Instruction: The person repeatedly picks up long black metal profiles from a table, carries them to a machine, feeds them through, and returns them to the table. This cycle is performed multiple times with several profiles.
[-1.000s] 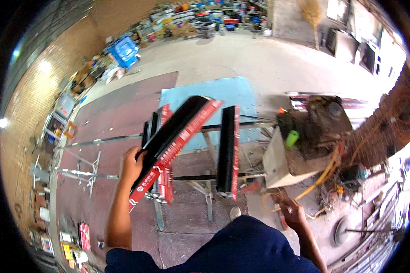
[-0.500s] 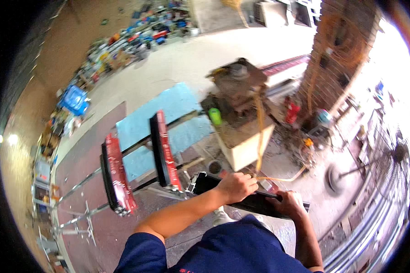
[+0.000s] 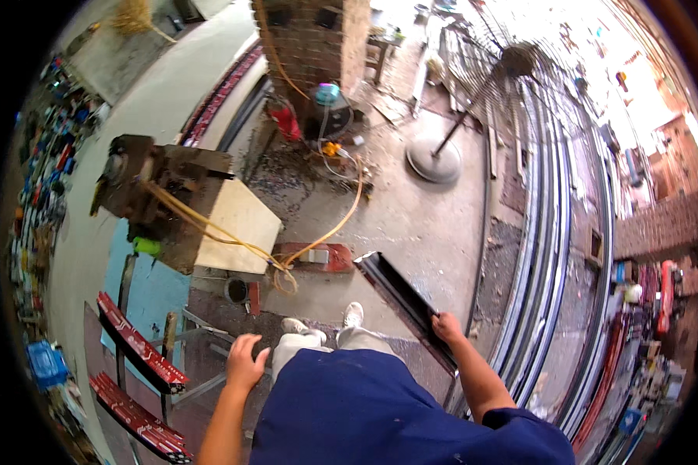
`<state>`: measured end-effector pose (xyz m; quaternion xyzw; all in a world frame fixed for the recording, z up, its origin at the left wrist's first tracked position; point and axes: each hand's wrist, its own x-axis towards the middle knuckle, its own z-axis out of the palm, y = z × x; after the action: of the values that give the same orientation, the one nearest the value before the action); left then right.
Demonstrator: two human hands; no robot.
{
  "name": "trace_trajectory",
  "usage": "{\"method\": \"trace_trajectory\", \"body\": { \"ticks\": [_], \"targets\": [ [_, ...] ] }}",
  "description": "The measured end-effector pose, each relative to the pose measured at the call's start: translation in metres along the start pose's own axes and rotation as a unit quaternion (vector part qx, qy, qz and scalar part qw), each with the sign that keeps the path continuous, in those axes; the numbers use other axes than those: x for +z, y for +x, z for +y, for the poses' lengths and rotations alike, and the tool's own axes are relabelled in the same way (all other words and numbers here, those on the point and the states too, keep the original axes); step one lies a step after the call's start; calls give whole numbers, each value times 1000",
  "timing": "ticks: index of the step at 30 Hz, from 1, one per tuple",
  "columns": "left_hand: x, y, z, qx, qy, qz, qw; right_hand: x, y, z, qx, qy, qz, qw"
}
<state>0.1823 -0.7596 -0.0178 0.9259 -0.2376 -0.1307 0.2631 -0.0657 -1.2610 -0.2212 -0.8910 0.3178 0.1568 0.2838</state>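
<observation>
The right grip [image 3: 447, 328] holds a black profile [image 3: 400, 297]; the left grip [image 3: 244, 364] hovers.

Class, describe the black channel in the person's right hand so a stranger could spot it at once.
Find the standing fan and its round base. Below that base, the right hand grips a long black channel slanting down to the right. Unlike the red-and-black pieces at lower left, it alone is held.

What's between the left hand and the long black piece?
In the head view, two pale shoes and light trouser legs show between the left hand and the long black piece.
</observation>
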Motion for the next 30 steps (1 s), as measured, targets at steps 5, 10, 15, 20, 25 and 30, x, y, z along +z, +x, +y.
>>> {"method": "trace_trajectory", "body": {
  "ticks": [5,10,15,20,25,30],
  "targets": [
    [40,-81,-53,-176,-19,-134,975,15,12,58,222,-123,-69,965],
    [62,-102,-88,-209,3,-252,945,11,36,75,341,-205,-144,906],
    [45,-73,-64,-255,-85,-198,943,-14,35,60,400,-214,-201,868],
    [37,-56,-63,-256,-109,-147,949,-19,30,54,404,-217,-218,861],
    [34,-41,-60,-264,-105,-144,948,-24,25,51,381,-221,-232,867],
    [35,-8,-41,-219,-104,-165,956,-6,13,79,313,-229,-225,894]
  ]
}}
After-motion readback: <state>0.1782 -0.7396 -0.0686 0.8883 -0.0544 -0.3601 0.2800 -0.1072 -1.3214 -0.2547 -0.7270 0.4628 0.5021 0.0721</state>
